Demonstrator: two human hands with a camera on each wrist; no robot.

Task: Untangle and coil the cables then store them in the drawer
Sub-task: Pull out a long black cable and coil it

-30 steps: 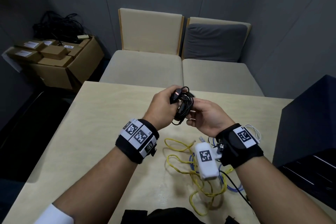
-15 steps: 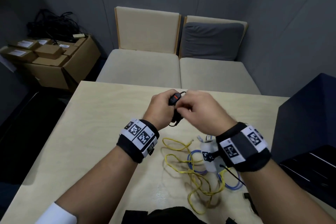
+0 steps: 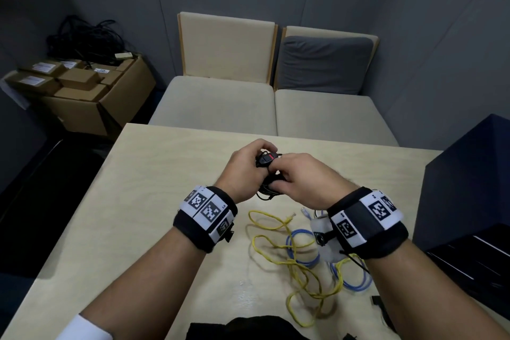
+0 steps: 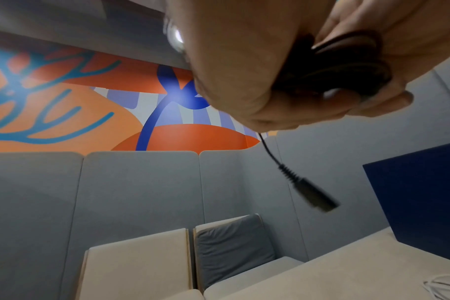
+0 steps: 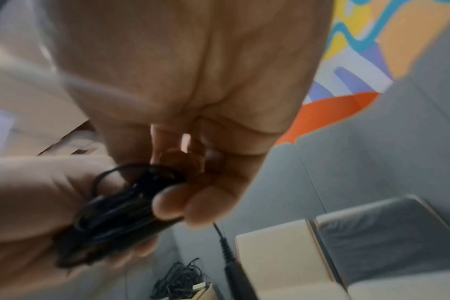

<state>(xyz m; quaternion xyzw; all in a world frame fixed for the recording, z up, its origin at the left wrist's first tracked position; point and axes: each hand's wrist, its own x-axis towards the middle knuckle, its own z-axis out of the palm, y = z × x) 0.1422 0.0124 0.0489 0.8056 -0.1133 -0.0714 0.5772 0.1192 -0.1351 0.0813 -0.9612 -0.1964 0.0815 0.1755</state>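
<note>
Both my hands are raised above the table [image 3: 154,201], meeting over its far middle. My left hand [image 3: 242,174] is curled round a coiled black cable [image 5: 116,207]; the fingers close over the bundle, and an inline switch [image 3: 267,159] with a red mark shows at the top of the grip. My right hand [image 3: 300,182] is also curled, its fingers pinching the same coil from the other side. In the right wrist view the loops sit packed between the two hands, pressed by my right fingertips [image 5: 167,205]. One free end of the black cable hangs below the hands, ending in a plug [image 4: 312,195] that is blurred.

On the table, nearer me, a yellow cable [image 3: 278,254] lies in loose, overlapping loops. A blue cable [image 3: 300,251] lies among them, crossing the yellow one. A white cable [image 3: 317,215] shows just beside my right wrist, mostly hidden by the strap. Whether these three are knotted together I cannot tell.

A dark cabinet [image 3: 469,188] stands at the table's right edge. No drawer front can be made out clearly.

Beyond the table are two seats [image 3: 220,102]; a cardboard box [image 3: 91,96] with black cables heaped on it sits at far left.
</note>
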